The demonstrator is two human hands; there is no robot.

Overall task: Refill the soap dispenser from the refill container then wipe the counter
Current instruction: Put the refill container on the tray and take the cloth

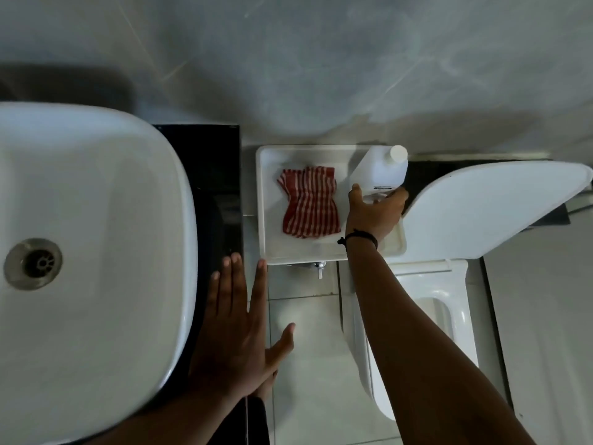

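A white refill container (382, 170) with a white cap stands at the right end of a white tray (266, 200). My right hand (373, 213) is wrapped around its lower body. A red-and-white striped cloth (309, 205) lies crumpled in the middle of the tray. My left hand (237, 326) hovers flat with fingers spread beside the black counter (221, 194), holding nothing. No soap dispenser is visible.
A large white basin (90, 239) with a metal drain (33, 263) fills the left side on the black counter. A toilet (426, 303) with its raised lid (487, 207) stands right of the tray. Pale floor tiles lie between them; a grey wall is behind.
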